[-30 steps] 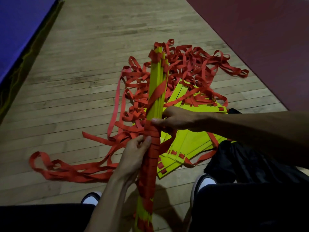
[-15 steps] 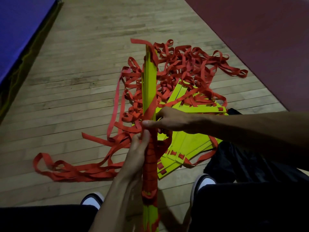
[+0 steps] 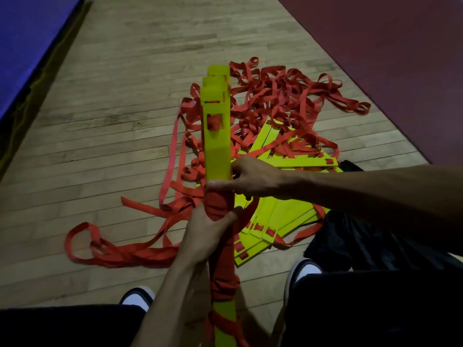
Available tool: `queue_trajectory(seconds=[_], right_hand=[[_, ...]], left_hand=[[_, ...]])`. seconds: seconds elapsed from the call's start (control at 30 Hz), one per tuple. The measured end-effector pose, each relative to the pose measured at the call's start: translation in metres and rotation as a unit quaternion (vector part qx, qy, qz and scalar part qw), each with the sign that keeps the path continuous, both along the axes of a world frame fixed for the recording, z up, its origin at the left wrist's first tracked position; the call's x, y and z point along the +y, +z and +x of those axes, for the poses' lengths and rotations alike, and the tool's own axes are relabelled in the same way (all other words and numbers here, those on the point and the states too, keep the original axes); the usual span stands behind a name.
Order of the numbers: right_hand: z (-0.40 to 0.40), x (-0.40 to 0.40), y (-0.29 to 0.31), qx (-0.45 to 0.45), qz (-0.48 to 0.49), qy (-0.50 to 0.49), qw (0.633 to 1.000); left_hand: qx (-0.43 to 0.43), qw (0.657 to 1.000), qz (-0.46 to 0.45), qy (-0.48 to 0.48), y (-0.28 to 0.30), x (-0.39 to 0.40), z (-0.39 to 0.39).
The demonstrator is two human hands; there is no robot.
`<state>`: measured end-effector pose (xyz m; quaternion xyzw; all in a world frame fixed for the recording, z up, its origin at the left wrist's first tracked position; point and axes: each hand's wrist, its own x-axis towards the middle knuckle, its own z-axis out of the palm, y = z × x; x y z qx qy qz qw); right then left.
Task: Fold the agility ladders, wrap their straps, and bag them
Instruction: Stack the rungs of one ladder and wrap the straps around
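A stacked bundle of yellow ladder rungs (image 3: pixel 216 146) stands upright in front of me, its lower half wound with red strap (image 3: pixel 220 249). My left hand (image 3: pixel 204 236) grips the wrapped part from the left. Just above it, my right hand (image 3: pixel 246 177) holds the bundle, thumb across the front at the top of the wrapping. Loose red strap (image 3: pixel 283 101) lies tangled on the floor behind, with a long loop (image 3: pixel 105 251) trailing left. A second fan of yellow rungs (image 3: pixel 288 209) lies flat on the floor to the right.
I sit on a wooden floor (image 3: pixel 100 146); my two white-toed shoes (image 3: pixel 139 298) and dark trouser legs fill the bottom. A black fabric item (image 3: pixel 350 241) lies at the right under my forearm. A blue mat (image 3: pixel 27 41) borders the left, a dark red one (image 3: pixel 400 58) the right.
The bundle has turned so its flat yellow face points at me. My left hand has closed fully round the wrapped section. The trailing strap loop on the left shifted slightly.
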<state>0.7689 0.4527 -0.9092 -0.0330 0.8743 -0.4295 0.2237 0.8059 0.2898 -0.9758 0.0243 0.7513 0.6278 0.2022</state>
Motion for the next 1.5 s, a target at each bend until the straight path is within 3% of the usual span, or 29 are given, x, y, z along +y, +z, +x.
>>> queue_trajectory(seconds=[0.1,0.23,0.4,0.47,0.63,0.77,0.83,0.93,1.1,1.2,1.33,1.43,1.5], right_hand=[[0.003,0.006,-0.008,0.022,-0.100,-0.037,0.994],[-0.001,0.014,-0.013,0.022,-0.080,-0.027,0.996],[-0.014,0.028,-0.005,-0.041,0.101,0.038,0.993],[-0.012,0.025,-0.006,-0.070,0.102,0.033,0.992],[-0.008,0.015,-0.029,-0.034,0.052,-0.004,0.998],[-0.005,0.023,-0.025,-0.061,0.007,-0.011,0.998],[-0.006,0.025,-0.020,-0.048,0.027,-0.002,0.998],[-0.011,0.029,-0.013,-0.046,0.087,0.011,0.995],[-0.013,0.024,-0.019,-0.019,0.083,-0.024,0.996],[-0.013,0.021,-0.022,0.011,0.055,-0.033,0.998],[-0.015,0.028,-0.017,0.010,0.048,-0.045,0.998],[-0.017,0.034,-0.012,0.006,0.100,-0.029,0.995],[-0.019,0.037,-0.007,-0.039,0.105,-0.019,0.993]], left_hand=[[-0.121,0.980,0.155,-0.034,-0.002,-0.004,-0.001],[-0.176,0.959,0.222,0.008,-0.002,-0.004,0.003],[-0.202,0.953,0.224,0.019,-0.001,-0.002,0.005],[-0.205,0.954,0.218,0.032,-0.003,0.003,0.005],[-0.156,0.978,0.120,0.062,-0.002,0.016,0.008],[-0.183,0.969,0.164,0.007,-0.006,0.003,0.004],[-0.158,0.975,0.156,-0.015,-0.008,0.000,0.003],[-0.099,0.988,0.113,0.034,-0.006,0.006,0.005],[-0.052,0.996,0.005,0.068,0.003,0.010,0.005],[-0.111,0.988,0.084,0.065,0.007,0.009,0.004],[-0.230,0.933,0.269,0.063,0.011,0.006,0.004],[-0.230,0.927,0.281,0.099,0.003,0.006,0.002],[-0.200,0.946,0.236,0.095,0.000,0.007,0.001]])
